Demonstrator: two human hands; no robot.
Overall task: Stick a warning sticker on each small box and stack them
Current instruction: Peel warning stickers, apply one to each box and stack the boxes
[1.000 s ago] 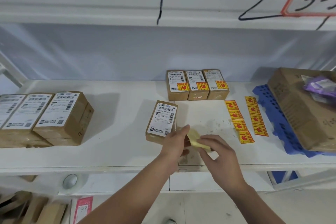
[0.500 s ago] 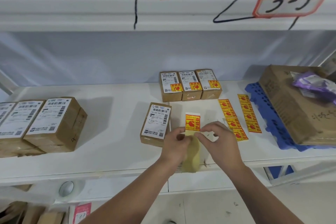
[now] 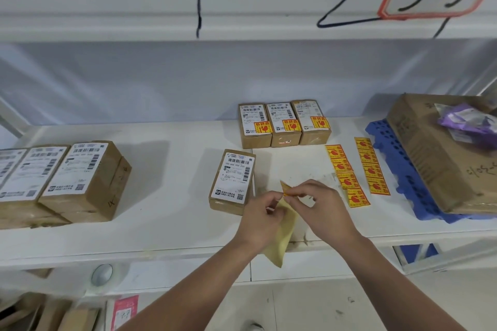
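- Head view: left hand (image 3: 262, 212) grips the yellow backing strip (image 3: 281, 235); right hand (image 3: 320, 204) pinches a sticker (image 3: 285, 191), possibly half peeled.
- Plain box (image 3: 233, 180) lies at the hands' ten o'clock; sticker strips (image 3: 347, 176) at two.

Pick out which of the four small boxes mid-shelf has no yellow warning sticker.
The lone box beside the left hand; the three in the back row each carry one.

Left hand (image 3: 262, 212) and right hand (image 3: 320, 205) close together — fingertips pinched.
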